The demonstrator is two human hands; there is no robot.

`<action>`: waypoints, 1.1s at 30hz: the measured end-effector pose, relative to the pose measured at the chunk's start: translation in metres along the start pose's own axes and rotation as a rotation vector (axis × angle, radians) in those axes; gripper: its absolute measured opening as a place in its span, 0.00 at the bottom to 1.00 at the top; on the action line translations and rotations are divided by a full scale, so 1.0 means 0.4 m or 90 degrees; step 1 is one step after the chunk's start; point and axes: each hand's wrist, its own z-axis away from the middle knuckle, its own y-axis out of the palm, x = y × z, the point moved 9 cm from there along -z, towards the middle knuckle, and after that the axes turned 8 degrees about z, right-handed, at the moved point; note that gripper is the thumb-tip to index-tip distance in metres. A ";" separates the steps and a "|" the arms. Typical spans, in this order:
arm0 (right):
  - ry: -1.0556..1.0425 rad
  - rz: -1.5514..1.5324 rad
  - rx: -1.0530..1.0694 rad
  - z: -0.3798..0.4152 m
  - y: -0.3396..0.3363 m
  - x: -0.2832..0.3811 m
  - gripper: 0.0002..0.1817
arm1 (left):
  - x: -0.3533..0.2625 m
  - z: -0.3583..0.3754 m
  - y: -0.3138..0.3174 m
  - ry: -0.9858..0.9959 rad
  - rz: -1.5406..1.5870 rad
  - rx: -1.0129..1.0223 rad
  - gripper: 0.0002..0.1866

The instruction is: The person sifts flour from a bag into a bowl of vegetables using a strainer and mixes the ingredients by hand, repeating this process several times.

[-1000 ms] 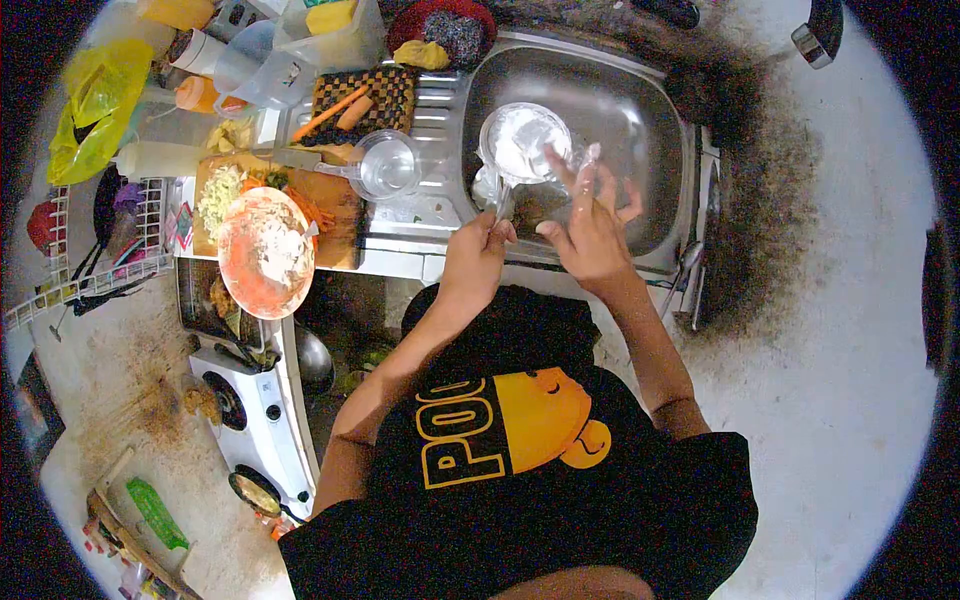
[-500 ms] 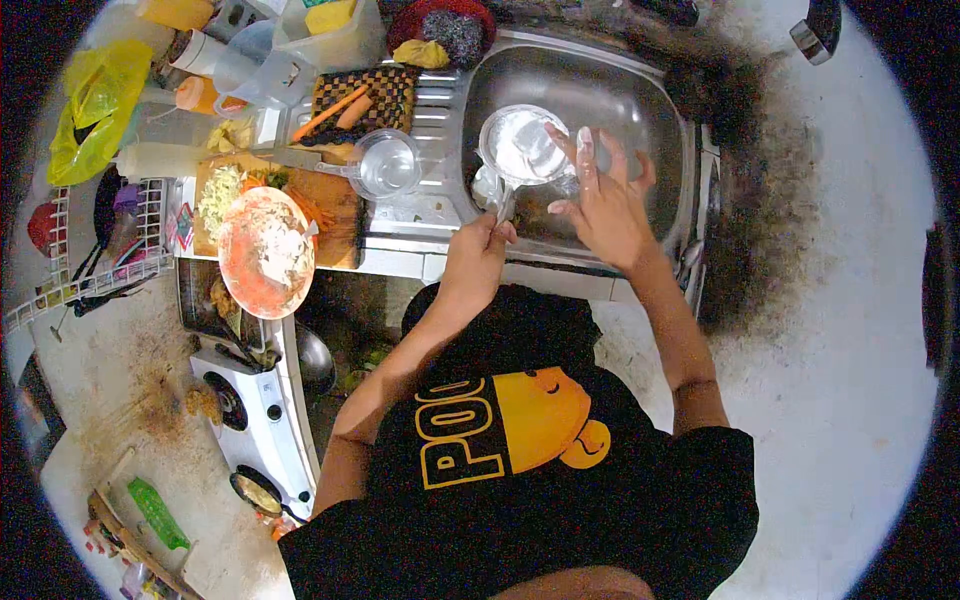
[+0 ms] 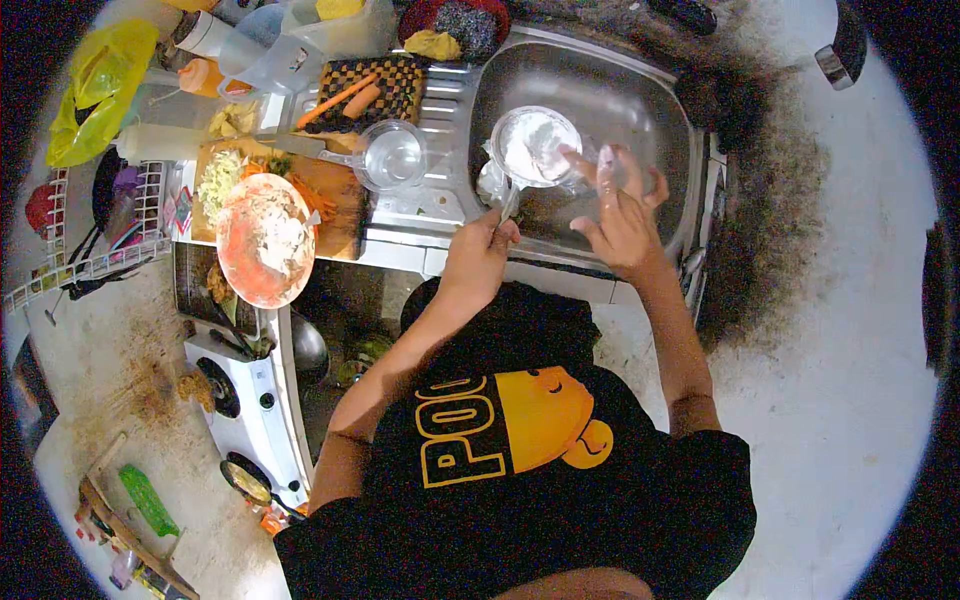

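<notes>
My left hand (image 3: 477,262) is closed around the handle of a small round pan (image 3: 497,135), held over the metal sink (image 3: 635,105). White stuff (image 3: 540,145) lies inside the pan. At its right rim is my right hand (image 3: 628,222), fingers spread, with white residue on the fingertips. Clear plastic (image 3: 490,184) shows in the sink below the pan, partly hidden by it.
Left of the sink stand a clear measuring jug (image 3: 393,157) and a wooden cutting board (image 3: 345,215) with chopped vegetables. A plate with white powder (image 3: 266,242) overlaps the board. Carrots (image 3: 340,100) lie on a woven mat. A stove (image 3: 240,390) is lower left.
My right hand has shifted slightly right and down, away from the middle of the pan. The left hand keeps hold of the handle. The view has shifted a little.
</notes>
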 end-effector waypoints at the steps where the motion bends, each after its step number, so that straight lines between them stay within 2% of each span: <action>1: 0.061 0.062 0.037 -0.002 0.000 -0.015 0.47 | 0.010 -0.001 0.004 -0.002 0.000 0.001 0.10; 3: 0.074 0.090 0.052 -0.016 -0.010 -0.004 0.47 | -0.010 0.000 0.002 0.099 0.025 -0.039 0.10; 5: 0.087 0.120 0.067 -0.021 0.000 -0.010 0.47 | -0.016 0.003 0.008 0.081 0.007 -0.038 0.09; 7: 0.044 0.025 -0.028 -0.039 -0.005 -0.004 0.46 | -0.031 0.005 0.005 0.062 -0.012 -0.042 0.08; 9: 0.020 0.023 -0.003 -0.057 0.008 0.003 0.47 | -0.020 0.006 0.006 0.002 -0.058 -0.022 0.07; 14: -0.078 0.000 0.003 -0.053 0.014 0.053 0.46 | -0.028 0.018 0.008 0.037 -0.015 -0.019 0.08; 16: 0.051 -0.136 -0.089 -0.055 -0.035 0.008 0.41 | -0.014 0.020 0.000 0.028 0.001 -0.030 0.09; 17: 0.046 -0.135 -0.088 -0.065 -0.052 0.010 0.41 | -0.022 0.022 -0.017 0.077 0.023 -0.053 0.10; 19: 0.147 -0.559 -0.204 -0.091 -0.124 -0.023 0.50 | -0.031 0.035 -0.059 0.125 0.046 -0.087 0.10; 20: 0.017 -0.413 -0.280 -0.101 -0.151 -0.022 0.46 | -0.011 0.039 -0.071 0.048 0.066 -0.053 0.10; 21: 0.008 -0.417 -0.278 -0.109 -0.158 -0.004 0.46 | 0.006 0.049 -0.084 -0.029 0.086 -0.020 0.10; 23: 0.065 -0.565 -0.281 -0.128 -0.175 0.009 0.39 | -0.026 0.092 -0.138 -0.057 0.107 -0.026 0.11; 24: 0.093 -0.600 -0.311 -0.140 -0.187 0.028 0.29 | -0.035 0.116 -0.162 -0.082 0.151 -0.019 0.12; 25: 0.075 -0.608 -0.304 -0.153 -0.195 0.061 0.29 | -0.034 0.141 -0.187 -0.106 0.196 -0.014 0.12; 27: 0.163 -0.623 -0.246 -0.181 -0.170 0.101 0.21 | -0.040 0.193 -0.259 -0.100 0.225 -0.047 0.12; 28: 0.172 -0.702 -0.295 -0.191 -0.155 0.121 0.15 | -0.044 0.219 -0.305 -0.082 0.191 -0.074 0.12; 31: 0.126 -0.665 -0.197 -0.260 -0.126 0.215 0.14 | -0.086 0.295 -0.447 0.032 0.033 -0.215 0.10; 33: 0.039 -0.675 -0.176 -0.307 -0.142 0.311 0.11 | -0.041 0.349 -0.542 -0.008 -0.067 -0.303 0.09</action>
